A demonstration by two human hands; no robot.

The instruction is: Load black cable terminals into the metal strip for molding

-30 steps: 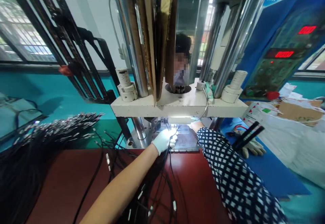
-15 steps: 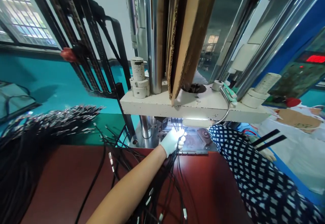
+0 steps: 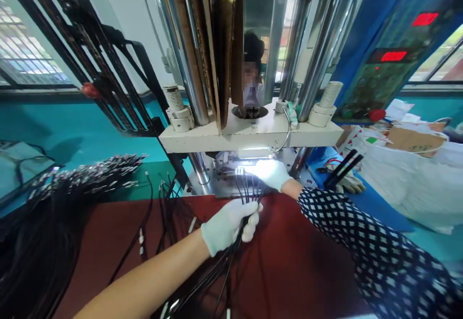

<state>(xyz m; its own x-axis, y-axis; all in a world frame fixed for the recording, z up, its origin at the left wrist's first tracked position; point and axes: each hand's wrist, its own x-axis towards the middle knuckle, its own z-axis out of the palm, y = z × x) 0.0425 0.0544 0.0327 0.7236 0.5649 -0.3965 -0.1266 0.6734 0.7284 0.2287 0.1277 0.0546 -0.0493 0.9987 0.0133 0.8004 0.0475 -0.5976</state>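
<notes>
My left hand (image 3: 231, 223), in a white glove, is closed around a bundle of thin black cables (image 3: 249, 186) over the red mat (image 3: 108, 242). The cable ends fan forward into the lit fixture (image 3: 231, 170) under the press plate (image 3: 249, 138). My right hand (image 3: 270, 172), gloved too, with a checked sleeve, reaches under the plate and touches the cable ends at the fixture, washed out by a bright lamp. Whether it grips one I cannot tell.
A large heap of black cables with metal tips (image 3: 72, 184) lies at the left. Steel columns and cardboard (image 3: 217, 44) rise from the press. A blue control box with red displays (image 3: 394, 54) stands at the right, above a blue mat, a spare glove (image 3: 349, 184) and white bags (image 3: 415, 184).
My left hand has drawn back from the fixture toward me with the cable bundle. My right hand, hidden before, has come into view at the fixture.
</notes>
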